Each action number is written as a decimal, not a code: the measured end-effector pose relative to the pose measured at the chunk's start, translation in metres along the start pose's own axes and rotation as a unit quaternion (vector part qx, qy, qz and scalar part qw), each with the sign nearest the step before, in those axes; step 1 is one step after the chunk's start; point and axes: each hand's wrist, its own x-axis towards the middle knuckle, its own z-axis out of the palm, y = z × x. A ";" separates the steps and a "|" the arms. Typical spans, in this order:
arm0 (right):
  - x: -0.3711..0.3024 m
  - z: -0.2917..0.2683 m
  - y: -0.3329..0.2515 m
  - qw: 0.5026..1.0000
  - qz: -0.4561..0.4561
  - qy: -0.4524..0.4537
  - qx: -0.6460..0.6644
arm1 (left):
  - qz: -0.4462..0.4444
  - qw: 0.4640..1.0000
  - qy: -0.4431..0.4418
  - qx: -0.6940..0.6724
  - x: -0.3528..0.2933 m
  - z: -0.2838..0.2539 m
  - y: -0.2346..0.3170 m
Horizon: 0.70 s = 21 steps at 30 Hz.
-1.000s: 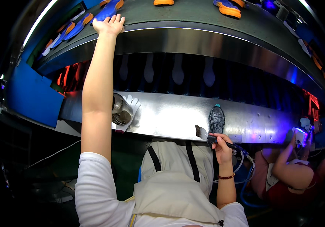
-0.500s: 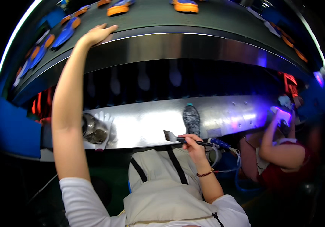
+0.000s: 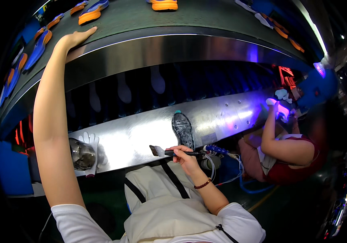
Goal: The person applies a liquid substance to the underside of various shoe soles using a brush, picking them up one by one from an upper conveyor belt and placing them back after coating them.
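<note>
My left hand (image 3: pixel 76 39) reaches far forward and lies on the near edge of the green conveyor belt (image 3: pixel 129 20), fingers stretched out with nothing in them. In my right hand (image 3: pixel 185 158) is a flat brush (image 3: pixel 163 152) with a black handle and dark bristles, held above the metal ledge in front of my lap. Just beyond that hand, a dark grey shoe sole (image 3: pixel 183 128) with a teal tip lies on the shiny ledge (image 3: pixel 129 139). Blue and orange soles or shoe parts (image 3: pixel 92 13) stand on the belt; the nearest is a little beyond my left fingertips.
A metal pot (image 3: pixel 82 154) and a white glove (image 3: pixel 92 146) sit on the ledge beside my left forearm. To the right, a co-worker (image 3: pixel 290 156) in red handles a piece under violet light. Pale sole shapes (image 3: pixel 157 81) show in the dark space below the belt. A blue segmented hose (image 3: pixel 216 150) is near my right hand.
The whole view has swung, so most things sit further left in the picture. My left hand remains at the belt edge, and my right hand still holds the brush.
</note>
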 end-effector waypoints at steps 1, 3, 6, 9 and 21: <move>0.001 0.004 0.000 1.000 0.005 -0.012 -0.004 | -0.014 1.000 0.011 0.002 -0.004 -0.011 -0.012; 0.002 -0.001 0.003 1.000 0.007 0.010 -0.011 | -0.007 1.000 0.007 -0.003 0.021 0.003 -0.003; 0.005 -0.003 0.001 1.000 0.009 0.012 -0.005 | -0.066 0.994 0.083 -0.019 0.015 0.013 0.014; 0.009 0.002 0.000 1.000 0.021 0.007 -0.015 | -0.039 0.990 0.122 -0.057 0.024 0.009 0.004; 0.013 0.011 0.002 0.999 0.021 0.001 -0.037 | 0.117 0.938 0.319 -0.073 0.083 0.026 -0.025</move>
